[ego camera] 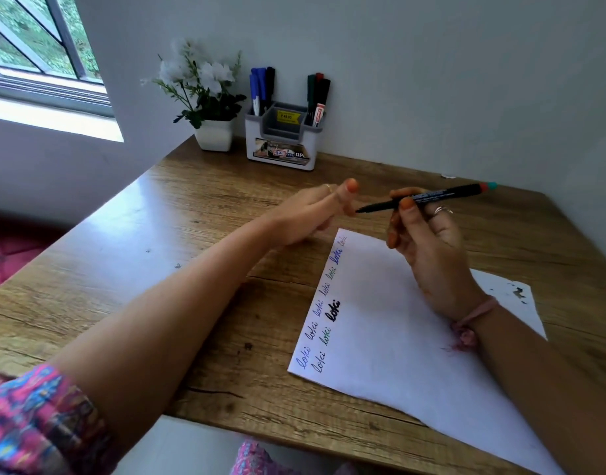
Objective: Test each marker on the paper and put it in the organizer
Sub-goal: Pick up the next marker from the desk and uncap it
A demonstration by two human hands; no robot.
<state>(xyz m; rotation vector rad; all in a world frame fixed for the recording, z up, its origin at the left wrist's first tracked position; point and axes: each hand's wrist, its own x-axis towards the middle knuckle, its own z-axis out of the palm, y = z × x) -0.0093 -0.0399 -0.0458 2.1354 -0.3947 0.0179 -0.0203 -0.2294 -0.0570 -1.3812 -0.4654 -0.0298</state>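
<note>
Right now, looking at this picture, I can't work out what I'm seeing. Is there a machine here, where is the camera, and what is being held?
There is no machine here: these are a person's two bare hands, seen by one wide-angle camera worn on their head, looking forward and down. The right hand holds a black marker above the wooden table, tip pointing at the left hand, whose fingers are curled; whether it holds the cap I cannot tell. Under the right arm lies a white paper with the same short word written many times in different colours. At the back, by the wall, a white and grey organizer already has markers standing in its left and right compartments, and beside it is a pot of white flowers.
</note>
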